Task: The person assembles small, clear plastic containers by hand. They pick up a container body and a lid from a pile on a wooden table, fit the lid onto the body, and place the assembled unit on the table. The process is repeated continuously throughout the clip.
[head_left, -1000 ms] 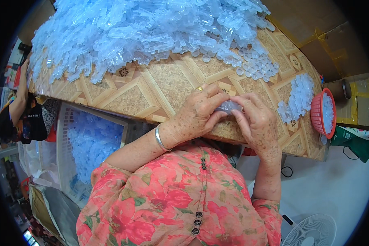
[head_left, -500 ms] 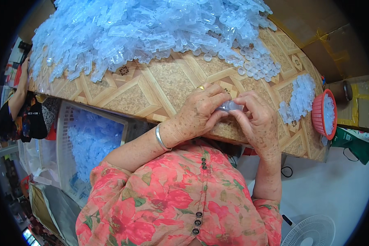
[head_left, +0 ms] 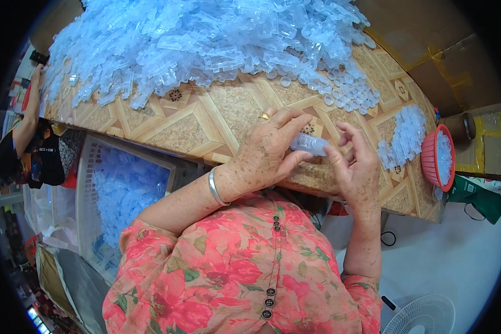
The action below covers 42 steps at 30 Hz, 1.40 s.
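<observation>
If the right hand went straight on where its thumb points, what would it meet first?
Likely the clear plastic piece held by the left hand; the right hand may be touching its near end, though depth is unclear.

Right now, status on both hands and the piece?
Left hand holds clear plastic piece. Right hand open, thumb at the piece's right end. Nothing visibly in the way.

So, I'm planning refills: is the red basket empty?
The red basket isn't empty: pale, translucent pieces show inside its rim. How deep they go, I cannot tell.
</observation>
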### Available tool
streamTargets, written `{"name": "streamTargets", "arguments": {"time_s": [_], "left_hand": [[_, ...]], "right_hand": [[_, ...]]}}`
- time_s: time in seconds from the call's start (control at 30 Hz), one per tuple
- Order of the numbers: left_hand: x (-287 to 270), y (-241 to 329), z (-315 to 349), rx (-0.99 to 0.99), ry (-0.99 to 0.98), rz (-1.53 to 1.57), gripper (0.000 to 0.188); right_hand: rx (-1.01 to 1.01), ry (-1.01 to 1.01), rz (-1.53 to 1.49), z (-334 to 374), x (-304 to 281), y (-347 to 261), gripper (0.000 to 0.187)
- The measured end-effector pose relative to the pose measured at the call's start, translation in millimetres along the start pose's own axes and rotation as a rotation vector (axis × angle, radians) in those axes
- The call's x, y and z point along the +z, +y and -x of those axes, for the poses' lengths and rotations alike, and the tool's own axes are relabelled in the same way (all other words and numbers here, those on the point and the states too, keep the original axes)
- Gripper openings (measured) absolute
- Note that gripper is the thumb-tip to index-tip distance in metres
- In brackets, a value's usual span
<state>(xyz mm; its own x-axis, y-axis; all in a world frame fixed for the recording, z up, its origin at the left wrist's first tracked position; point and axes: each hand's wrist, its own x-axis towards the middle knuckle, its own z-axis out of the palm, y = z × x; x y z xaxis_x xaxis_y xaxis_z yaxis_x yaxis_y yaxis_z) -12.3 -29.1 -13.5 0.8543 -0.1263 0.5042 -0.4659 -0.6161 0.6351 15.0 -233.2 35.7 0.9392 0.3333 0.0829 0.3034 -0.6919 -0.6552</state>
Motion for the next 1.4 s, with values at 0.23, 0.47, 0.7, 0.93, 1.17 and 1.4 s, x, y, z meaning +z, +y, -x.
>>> {"name": "streamTargets", "arguments": {"time_s": [0.23, 0.47, 0.7, 0.93, 1.17, 1.4], "left_hand": [[-13.8, 10.0, -24.9, -0.139, -0.431, -0.067, 0.041], [-11.6, -5.8, -34.5, -0.130, -0.525, 0.031, 0.037], [-17.2, -9.8, -54.1, -0.285, -0.714, 0.177, 0.035], [-15.8, -8.6, -58.6, -0.317, -0.743, 0.225, 0.034], [-15.1, -7.3, -51.9, -0.230, -0.669, 0.159, 0.032], [-48.6, -7.2, -12.9, -0.121, -0.301, 0.109, 0.028]], "right_hand": [[0.341, -0.369, -0.403, -11.7, 0.9, 21.0, 0.037], [0.547, -0.562, -0.785, -21.5, 0.8, 31.1, 0.038], [0.661, -0.646, -0.872, -30.7, -4.9, 26.0, 0.040], [0.687, -0.659, -0.828, -33.0, -4.3, 23.4, 0.037], [0.641, -0.633, -0.816, -28.5, -0.4, 28.4, 0.036], [0.428, -0.433, -0.782, -17.4, 9.5, 30.1, 0.039]]}}
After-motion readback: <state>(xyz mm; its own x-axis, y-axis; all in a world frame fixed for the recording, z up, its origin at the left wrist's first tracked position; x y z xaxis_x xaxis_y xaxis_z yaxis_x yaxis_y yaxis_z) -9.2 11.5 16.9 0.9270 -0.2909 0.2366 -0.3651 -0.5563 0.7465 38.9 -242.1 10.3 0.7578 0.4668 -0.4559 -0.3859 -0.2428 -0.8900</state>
